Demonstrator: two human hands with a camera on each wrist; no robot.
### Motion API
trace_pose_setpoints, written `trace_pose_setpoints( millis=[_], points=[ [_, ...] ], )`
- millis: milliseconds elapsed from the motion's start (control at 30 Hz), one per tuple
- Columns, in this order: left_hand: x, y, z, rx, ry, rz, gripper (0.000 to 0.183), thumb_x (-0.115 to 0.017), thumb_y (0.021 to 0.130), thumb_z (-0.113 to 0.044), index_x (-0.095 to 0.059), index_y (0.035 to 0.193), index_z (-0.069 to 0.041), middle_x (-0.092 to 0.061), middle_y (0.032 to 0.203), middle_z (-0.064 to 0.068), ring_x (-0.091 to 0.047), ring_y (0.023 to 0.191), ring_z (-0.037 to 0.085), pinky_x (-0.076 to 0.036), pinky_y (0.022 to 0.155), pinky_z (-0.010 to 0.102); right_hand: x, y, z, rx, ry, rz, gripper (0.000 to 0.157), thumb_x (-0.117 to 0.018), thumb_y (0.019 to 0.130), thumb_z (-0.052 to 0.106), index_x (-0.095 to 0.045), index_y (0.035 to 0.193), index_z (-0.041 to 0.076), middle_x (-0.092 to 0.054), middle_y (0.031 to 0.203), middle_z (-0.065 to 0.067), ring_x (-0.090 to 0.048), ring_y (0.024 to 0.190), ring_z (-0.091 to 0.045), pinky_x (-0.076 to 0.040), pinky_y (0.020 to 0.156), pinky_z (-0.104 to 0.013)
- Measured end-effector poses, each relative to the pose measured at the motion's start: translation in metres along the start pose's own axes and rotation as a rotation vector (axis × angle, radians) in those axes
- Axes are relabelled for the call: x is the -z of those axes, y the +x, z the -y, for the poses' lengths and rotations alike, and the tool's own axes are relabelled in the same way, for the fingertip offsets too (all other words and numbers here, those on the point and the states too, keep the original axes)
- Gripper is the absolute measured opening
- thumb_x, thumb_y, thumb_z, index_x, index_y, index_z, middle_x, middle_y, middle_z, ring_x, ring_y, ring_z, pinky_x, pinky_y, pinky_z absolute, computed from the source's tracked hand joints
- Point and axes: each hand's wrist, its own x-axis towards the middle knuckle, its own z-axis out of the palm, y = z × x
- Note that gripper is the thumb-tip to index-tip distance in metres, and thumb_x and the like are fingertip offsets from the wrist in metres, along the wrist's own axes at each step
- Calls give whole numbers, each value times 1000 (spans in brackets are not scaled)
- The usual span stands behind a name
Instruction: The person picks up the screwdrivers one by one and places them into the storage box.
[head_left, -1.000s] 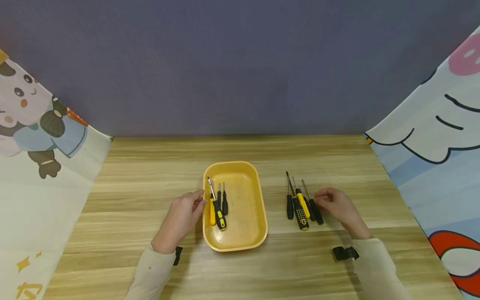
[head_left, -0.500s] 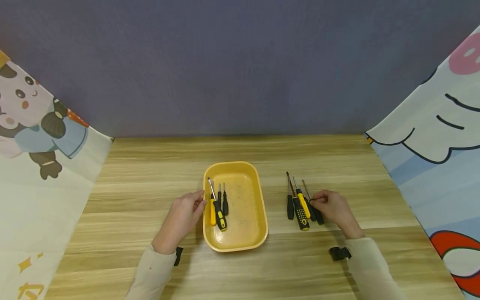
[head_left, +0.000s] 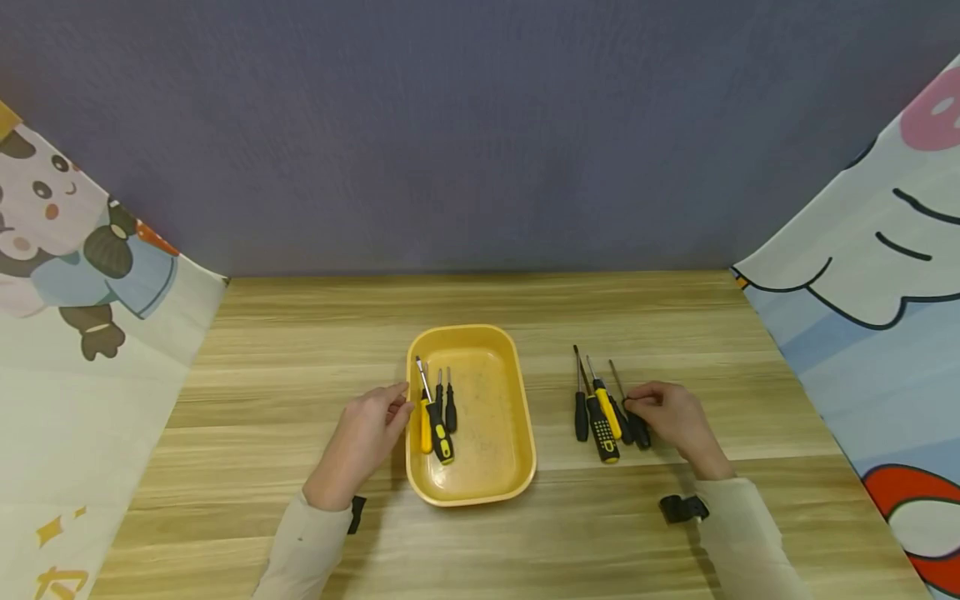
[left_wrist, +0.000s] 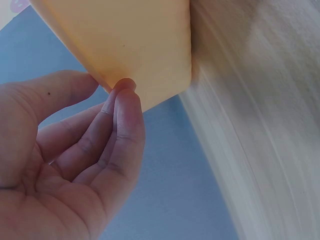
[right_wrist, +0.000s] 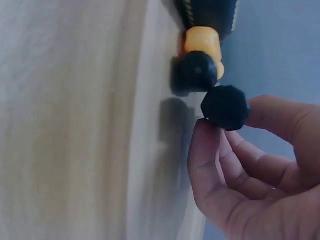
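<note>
My left hand (head_left: 369, 421) pinches the left rim of a yellow plastic tray (head_left: 517, 392); in the left wrist view thumb and fingertips meet at the tray's rim (left_wrist: 75, 50). Inside the tray, along its left side, lie several screwdrivers, among them a black-and-yellow screwdriver (head_left: 441, 433) on top. My right hand (head_left: 675, 417) is at the right end of a second group of screwdrivers on the table. Between its thumb and fingers it pinches the handle of a black screwdriver (right_wrist: 226, 107), seen end-on in the right wrist view. The hand partly covers this handle in the head view.
Left of the pinched one lie a thick black screwdriver with yellow dots (head_left: 602, 429), a yellow-handled screwdriver (head_left: 609, 412) and a slim black screwdriver (head_left: 581, 417), close together. The wood-grain table (head_left: 480, 550) ends at a grey-blue back panel (head_left: 480, 167); printed cartoon panels stand at both sides.
My right hand has moved slightly left onto the black screwdriver and now pinches its handle; that screwdriver's tip has shifted a little right. My left hand keeps its hold on the tray rim.
</note>
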Motion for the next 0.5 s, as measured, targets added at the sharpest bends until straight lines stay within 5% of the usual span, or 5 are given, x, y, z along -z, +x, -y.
trace_pose_setpoints(
  millis=[233, 500],
  points=[
    [0, 0, 1, -20, 3, -15, 33, -72, 92, -5, -66, 122, 8, -70, 91, 11, -65, 76, 16, -55, 62, 21, 3, -1, 13, 39, 159, 7, 36, -66, 98, 24, -67, 122, -3, -67, 116, -18, -65, 101, -30, -58, 76, -32],
    [0, -1, 0, -9, 3, -8, 33, -71, 93, -6, -66, 123, 7, -70, 92, 11, -65, 76, 16, -55, 62, 21, -3, 5, 50, 89, 332, 56, 35, -68, 97, 19, -66, 122, -6, -68, 106, -17, -67, 85, -22, -60, 73, -36]
  ],
)
